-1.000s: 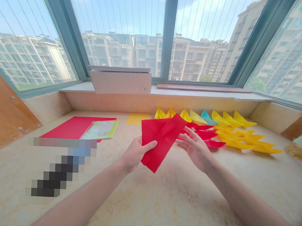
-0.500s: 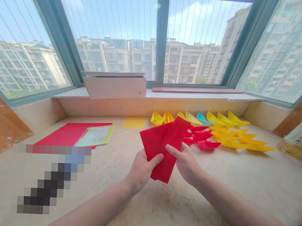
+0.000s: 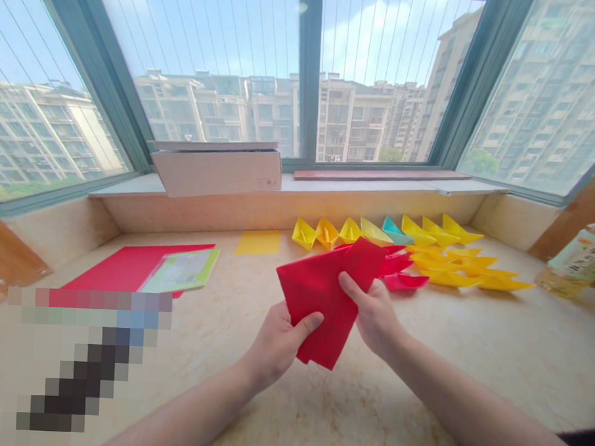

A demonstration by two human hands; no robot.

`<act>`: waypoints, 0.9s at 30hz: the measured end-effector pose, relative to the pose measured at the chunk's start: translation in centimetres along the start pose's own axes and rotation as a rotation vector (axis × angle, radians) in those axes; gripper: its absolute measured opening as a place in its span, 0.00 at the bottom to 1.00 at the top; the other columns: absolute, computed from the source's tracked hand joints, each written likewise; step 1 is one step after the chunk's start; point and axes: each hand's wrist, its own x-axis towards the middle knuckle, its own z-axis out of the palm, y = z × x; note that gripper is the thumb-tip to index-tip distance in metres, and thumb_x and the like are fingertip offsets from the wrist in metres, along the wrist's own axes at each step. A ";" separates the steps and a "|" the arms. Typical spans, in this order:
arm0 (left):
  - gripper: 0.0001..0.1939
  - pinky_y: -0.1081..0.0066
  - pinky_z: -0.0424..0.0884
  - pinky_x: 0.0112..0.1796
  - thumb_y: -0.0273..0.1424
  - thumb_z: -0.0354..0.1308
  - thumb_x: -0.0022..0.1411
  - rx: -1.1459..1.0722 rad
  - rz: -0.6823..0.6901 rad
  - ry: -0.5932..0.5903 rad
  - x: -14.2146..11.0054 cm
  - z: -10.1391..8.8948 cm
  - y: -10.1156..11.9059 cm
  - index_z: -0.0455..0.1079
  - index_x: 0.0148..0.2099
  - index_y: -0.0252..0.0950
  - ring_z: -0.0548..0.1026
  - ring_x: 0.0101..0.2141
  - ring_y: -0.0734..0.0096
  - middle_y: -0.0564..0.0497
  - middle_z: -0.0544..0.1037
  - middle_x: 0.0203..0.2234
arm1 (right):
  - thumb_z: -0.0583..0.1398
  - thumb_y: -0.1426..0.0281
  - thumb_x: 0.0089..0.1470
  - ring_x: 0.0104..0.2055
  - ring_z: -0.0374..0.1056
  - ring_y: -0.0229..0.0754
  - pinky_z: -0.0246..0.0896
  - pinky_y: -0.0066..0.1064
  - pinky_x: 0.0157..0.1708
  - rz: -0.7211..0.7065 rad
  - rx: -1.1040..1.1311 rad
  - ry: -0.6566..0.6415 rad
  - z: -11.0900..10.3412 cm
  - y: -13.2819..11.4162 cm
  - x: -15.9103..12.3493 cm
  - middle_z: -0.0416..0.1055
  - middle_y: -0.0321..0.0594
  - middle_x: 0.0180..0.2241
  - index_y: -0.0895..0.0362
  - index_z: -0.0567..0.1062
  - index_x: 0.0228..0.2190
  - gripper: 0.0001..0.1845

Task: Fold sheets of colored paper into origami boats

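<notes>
A folded red paper sheet [image 3: 324,296] is held up above the marble sill between both hands. My left hand [image 3: 277,344] pinches its lower left edge with the thumb on top. My right hand [image 3: 375,315] grips the right side, thumb pressed across the front of the fold. Behind the paper lie a few red folded boats [image 3: 403,280] and rows of yellow paper boats [image 3: 453,263], with one teal boat [image 3: 394,228] among them.
A stack of red sheets [image 3: 112,271] with a green booklet [image 3: 180,270] lies at left, a yellow sheet [image 3: 258,242] behind. A white cardboard box [image 3: 215,170] rests on the window ledge. A bottle [image 3: 574,261] stands at far right. A blurred patch covers the lower left.
My right hand went from open beside the paper to gripping its right side. The paper came slightly lower and closer, and the view shifted a little to the right.
</notes>
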 end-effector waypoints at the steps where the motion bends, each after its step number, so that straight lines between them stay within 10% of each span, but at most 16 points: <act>1: 0.20 0.63 0.76 0.40 0.40 0.68 0.56 0.006 -0.002 -0.004 0.0 -0.1 0.0 0.76 0.47 0.34 0.80 0.40 0.55 0.43 0.82 0.43 | 0.69 0.59 0.49 0.39 0.77 0.51 0.71 0.43 0.41 0.010 -0.001 -0.009 -0.1 -0.2 0.1 0.81 0.42 0.37 0.54 0.80 0.37 0.15; 27: 0.18 0.71 0.71 0.24 0.44 0.69 0.51 0.295 -0.094 0.014 0.6 -3.1 1.7 0.78 0.37 0.34 0.78 0.25 0.61 0.46 0.83 0.27 | 0.71 0.58 0.45 0.47 0.74 0.50 0.64 0.42 0.50 -0.002 -0.202 -0.086 -2.8 -3.2 2.3 0.80 0.40 0.40 0.53 0.81 0.37 0.17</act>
